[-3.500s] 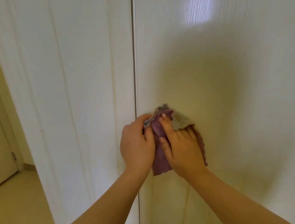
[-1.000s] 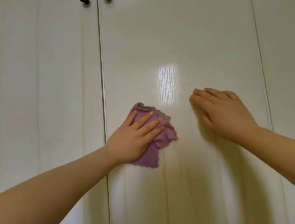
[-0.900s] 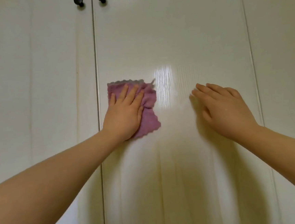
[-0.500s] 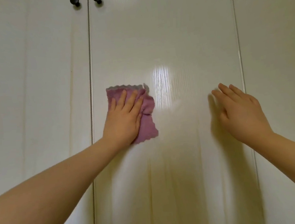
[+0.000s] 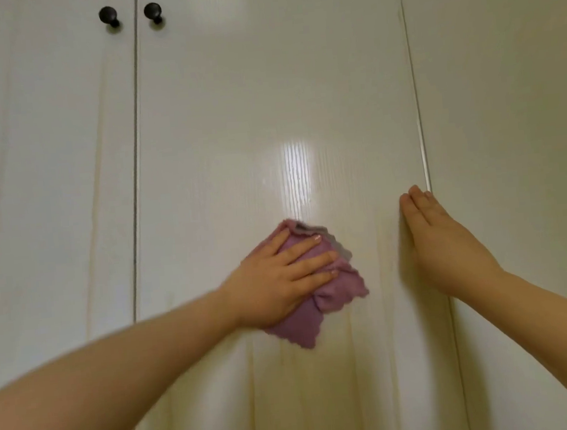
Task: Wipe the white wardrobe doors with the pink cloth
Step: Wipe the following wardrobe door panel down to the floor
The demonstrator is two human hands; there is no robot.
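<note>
I hold the left hand (image 5: 280, 276), fingers straight, pressing the crumpled pink fabric cloth (image 5: 334, 299) on the middle glossy white wardrobe door (image 5: 266, 113), the right hand (image 5: 446, 245) flat and relaxed rightward by that door's edge.

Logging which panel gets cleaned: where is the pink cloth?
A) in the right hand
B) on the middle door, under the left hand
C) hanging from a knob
B: the left hand presses the pink cloth flat on the middle door; the right hand rests bare near that door's right edge.
</note>
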